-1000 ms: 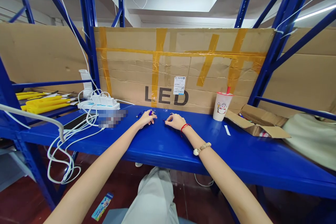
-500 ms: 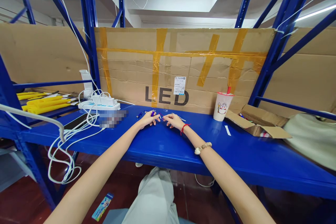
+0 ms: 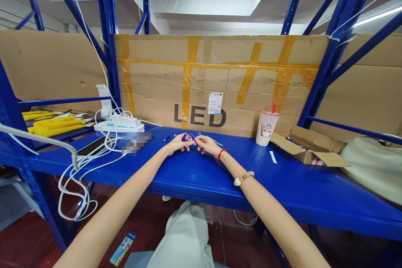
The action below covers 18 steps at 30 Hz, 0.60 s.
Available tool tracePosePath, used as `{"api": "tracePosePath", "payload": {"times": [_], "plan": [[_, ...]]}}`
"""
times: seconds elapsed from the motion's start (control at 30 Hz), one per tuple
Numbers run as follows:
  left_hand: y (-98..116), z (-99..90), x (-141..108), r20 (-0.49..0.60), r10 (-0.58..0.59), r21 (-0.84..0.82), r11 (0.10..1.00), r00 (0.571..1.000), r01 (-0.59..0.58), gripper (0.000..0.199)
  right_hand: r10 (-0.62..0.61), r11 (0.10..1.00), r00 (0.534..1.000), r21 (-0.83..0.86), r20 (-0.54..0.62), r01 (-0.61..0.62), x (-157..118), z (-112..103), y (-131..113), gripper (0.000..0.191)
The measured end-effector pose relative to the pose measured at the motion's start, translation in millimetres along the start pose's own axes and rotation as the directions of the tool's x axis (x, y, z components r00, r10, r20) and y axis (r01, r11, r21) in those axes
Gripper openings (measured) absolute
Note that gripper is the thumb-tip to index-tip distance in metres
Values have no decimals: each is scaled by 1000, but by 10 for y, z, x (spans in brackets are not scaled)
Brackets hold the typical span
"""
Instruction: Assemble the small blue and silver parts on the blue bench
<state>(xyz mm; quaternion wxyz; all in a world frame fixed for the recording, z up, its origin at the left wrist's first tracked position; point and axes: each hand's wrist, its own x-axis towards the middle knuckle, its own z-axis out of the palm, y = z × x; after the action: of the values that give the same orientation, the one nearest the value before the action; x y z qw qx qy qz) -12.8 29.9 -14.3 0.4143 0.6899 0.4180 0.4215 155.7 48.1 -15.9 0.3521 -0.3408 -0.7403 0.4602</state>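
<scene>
Both hands meet over the blue shelf top, in front of the cardboard. My left hand [image 3: 176,145] is closed around a dark blue pen part [image 3: 184,137] that sticks up between thumb and fingers. My right hand [image 3: 207,145], with a red string and a beaded bracelet at the wrist, pinches a thin purple pen part [image 3: 191,135] at its fingertips. The fingertips of the two hands almost touch. Small blue pen pieces [image 3: 167,138] lie just left of my left hand. Behind my right hand lies a slim pen-like piece [image 3: 216,142], partly hidden.
At the right stand a paper cup [image 3: 266,130] with a red straw and an open cardboard box [image 3: 309,146]. A white strip [image 3: 273,157] lies before the cup. Leftward are a power strip [image 3: 121,124], tangled white cables [image 3: 77,188], a phone [image 3: 91,146] and yellow-handled tools [image 3: 59,124].
My right hand has moved slightly left, closing in on my left hand. The purple part at its fingertips now shows more clearly and points up and left.
</scene>
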Motion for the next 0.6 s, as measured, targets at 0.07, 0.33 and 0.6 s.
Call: {"api": "tracePosePath", "payload": {"times": [0.07, 0.33, 0.6], "plan": [[-10, 2, 9, -18, 11, -19, 1000, 1000, -11, 47, -4, 1000, 1000, -8, -10, 4, 3, 0, 3, 15], [-55, -9, 57, -123, 31, -25, 999, 992, -34, 43, 44, 997, 998, -61, -37, -47, 16, -4, 42, 15], [-8, 0, 17, -3, 20, -30, 999, 1000, -21, 49, 53, 997, 996, -49, -66, -56, 15, -10, 34, 26]]}}
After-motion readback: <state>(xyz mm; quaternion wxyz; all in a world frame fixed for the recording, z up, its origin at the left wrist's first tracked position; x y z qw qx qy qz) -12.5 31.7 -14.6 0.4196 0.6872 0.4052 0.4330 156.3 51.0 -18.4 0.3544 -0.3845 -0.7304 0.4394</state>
